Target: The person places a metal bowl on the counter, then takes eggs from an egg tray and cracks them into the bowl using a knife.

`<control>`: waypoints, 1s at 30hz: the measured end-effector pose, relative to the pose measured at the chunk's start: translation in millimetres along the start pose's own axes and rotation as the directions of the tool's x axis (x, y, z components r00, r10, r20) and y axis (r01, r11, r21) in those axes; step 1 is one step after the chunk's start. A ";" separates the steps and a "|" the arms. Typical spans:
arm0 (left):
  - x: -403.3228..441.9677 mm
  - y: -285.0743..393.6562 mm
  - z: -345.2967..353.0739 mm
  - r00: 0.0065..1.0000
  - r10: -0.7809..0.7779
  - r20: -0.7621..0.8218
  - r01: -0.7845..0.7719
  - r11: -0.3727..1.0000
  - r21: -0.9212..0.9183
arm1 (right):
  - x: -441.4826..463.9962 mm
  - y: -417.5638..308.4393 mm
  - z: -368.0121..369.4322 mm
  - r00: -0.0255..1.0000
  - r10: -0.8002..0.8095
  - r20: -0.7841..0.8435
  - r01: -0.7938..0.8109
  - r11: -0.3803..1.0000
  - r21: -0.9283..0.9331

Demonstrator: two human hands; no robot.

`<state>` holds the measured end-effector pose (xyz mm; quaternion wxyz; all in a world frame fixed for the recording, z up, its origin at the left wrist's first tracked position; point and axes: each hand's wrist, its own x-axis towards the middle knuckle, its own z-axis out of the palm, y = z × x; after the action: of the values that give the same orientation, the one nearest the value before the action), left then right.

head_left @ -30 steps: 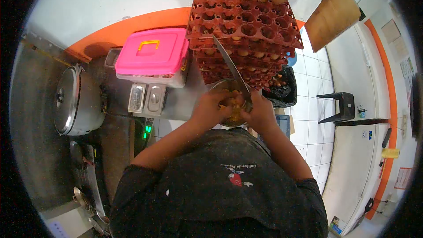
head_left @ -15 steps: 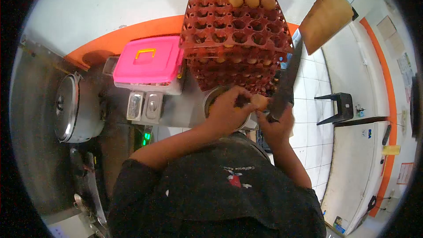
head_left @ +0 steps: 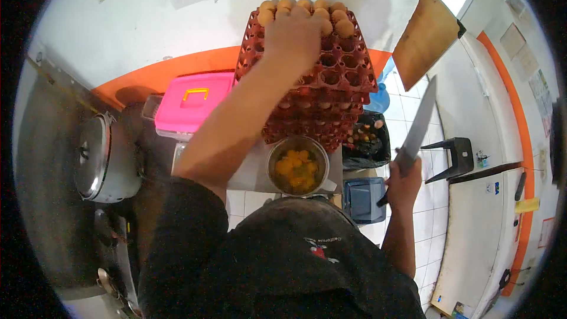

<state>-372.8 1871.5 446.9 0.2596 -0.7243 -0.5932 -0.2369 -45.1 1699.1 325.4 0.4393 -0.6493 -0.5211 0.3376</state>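
Note:
My left hand (head_left: 293,38) reaches over the eggs (head_left: 344,28) at the back of the top red tray (head_left: 330,77); its fingertips are blurred and lie among the eggs, so their grip is unclear. Off to the right, my right hand (head_left: 404,184) is closed round the handle of a large knife (head_left: 420,121), whose blade points up and away. Between my arms, a round metal bowl (head_left: 270,168) holds several yolks (head_left: 296,167) in clear liquid. More red trays with eggs are stacked under the top one.
A pink-lidded box (head_left: 192,101) stands left of the trays. Further left is a large lidded pot (head_left: 100,156). A black bag (head_left: 367,156) with shells, a dark blue bin (head_left: 364,201) and a black stool (head_left: 458,159) are at the right.
My left hand has moved from the bowl up to the eggs on the tray. The right hand has swung away rightward with the knife. The egg between my hands half a second ago has left that spot.

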 end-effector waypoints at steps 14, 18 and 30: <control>-67.4 -5.4 -95.1 0.973 -0.142 0.184 0.212 0.227 -0.950 | -46.7 16.9 23.2 0.872 -0.399 0.283 0.468 0.850 -0.242; -178.7 17.7 -91.6 0.866 -0.046 0.498 0.500 0.141 -0.855 | -59.0 26.3 54.2 0.784 -0.394 0.480 0.571 0.762 -0.306; -256.5 33.7 -42.4 0.565 -0.137 0.813 0.786 -0.210 -0.582 | -63.1 14.8 77.2 0.747 -0.217 0.629 0.507 0.798 -0.327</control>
<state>-388.4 1649.3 308.7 -0.5720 -0.4147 -0.5368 -0.4613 -123.1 1653.6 280.7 0.1503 -0.4898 -0.8124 0.2783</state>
